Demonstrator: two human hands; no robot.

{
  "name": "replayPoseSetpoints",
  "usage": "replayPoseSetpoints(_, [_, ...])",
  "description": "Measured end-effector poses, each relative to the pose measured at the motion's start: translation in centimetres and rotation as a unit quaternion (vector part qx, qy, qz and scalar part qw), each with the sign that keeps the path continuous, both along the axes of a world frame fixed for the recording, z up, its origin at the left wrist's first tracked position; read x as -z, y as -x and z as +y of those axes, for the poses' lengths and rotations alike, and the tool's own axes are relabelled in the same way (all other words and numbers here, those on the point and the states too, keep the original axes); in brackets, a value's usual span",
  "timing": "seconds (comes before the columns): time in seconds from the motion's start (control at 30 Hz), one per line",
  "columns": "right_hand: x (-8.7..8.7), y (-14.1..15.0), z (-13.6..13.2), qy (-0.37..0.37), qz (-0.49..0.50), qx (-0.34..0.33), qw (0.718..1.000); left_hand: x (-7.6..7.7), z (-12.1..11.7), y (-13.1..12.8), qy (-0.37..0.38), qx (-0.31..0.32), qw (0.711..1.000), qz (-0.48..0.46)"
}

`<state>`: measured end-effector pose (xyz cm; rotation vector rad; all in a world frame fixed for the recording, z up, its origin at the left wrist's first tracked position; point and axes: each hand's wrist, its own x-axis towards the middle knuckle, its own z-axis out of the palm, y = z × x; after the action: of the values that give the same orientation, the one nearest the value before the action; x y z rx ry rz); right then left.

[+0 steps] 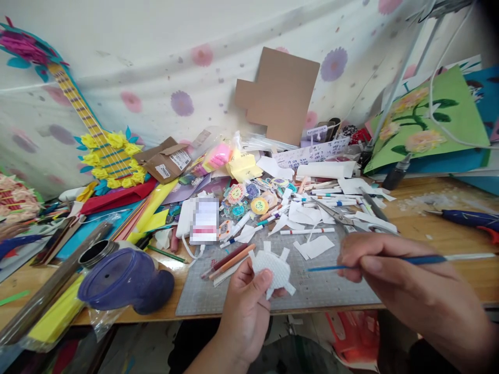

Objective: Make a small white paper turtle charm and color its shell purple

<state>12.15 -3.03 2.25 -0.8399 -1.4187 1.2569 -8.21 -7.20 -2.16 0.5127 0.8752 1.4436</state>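
Head view: the left hand [244,306] pinches a small white paper cutout [273,270] above the cutting mat [327,291] on the cluttered desk [448,197]. It looks light, flimsy, best held by its edge. The right hand's [390,275] fingers grip a thin blue paintbrush [409,259].

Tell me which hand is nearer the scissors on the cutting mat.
Right. The right hand sits just below the scissors; the left hand, holding a white cutout, is farther left.

2 hands [244,306], 1 paintbrush [390,259], 1 white paper cutout [273,267], 1 scissors [337,214], 1 purple jug [125,280], 1 cardboard piece [278,93], 1 cutting mat [319,291].
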Motion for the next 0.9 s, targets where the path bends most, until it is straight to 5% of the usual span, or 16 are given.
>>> replayPoseSetpoints(0.13, [1.1, 0.3, 0.7, 0.048, 0.062, 0.010, 0.997, -0.2, 0.1, 0.2, -0.003, 0.019, 0.999, 0.048])
replayPoseSetpoints(0.27, [2.0, 2.0, 0.7, 0.093, -0.060, -0.088, 0.990, -0.1, 0.1, 0.3, -0.025, 0.026, 0.991, 0.125])
replayPoseSetpoints(0.4, [2.6, 3.9, 0.2, 0.170, 0.014, -0.153, 0.973, 0.3, 0.0, 0.5, -0.027, 0.050, 0.983, 0.174])
replayPoseSetpoints(0.67, [2.8, 5.1, -0.5, 0.181, 0.029, -0.082, 0.980, 0.3, 0.0, -0.2, -0.006, 0.054, 0.993, 0.107])
replayPoseSetpoints(0.8, [3.1, 3.9, 0.5, 0.116, -0.044, -0.112, 0.986, 0.2, 0.4, -0.2, 0.011, 0.033, 0.995, 0.095])
replayPoseSetpoints(0.87, [3.3, 2.3, 1.8, -0.005, -0.184, -0.062, 0.981, 0.2, 0.8, 0.4, 0.015, 0.018, 0.991, 0.134])
replayPoseSetpoints(0.9, [3.4, 1.4, 2.6, -0.087, -0.278, -0.015, 0.957, 0.2, 1.0, 0.9, 0.019, 0.012, 0.988, 0.155])
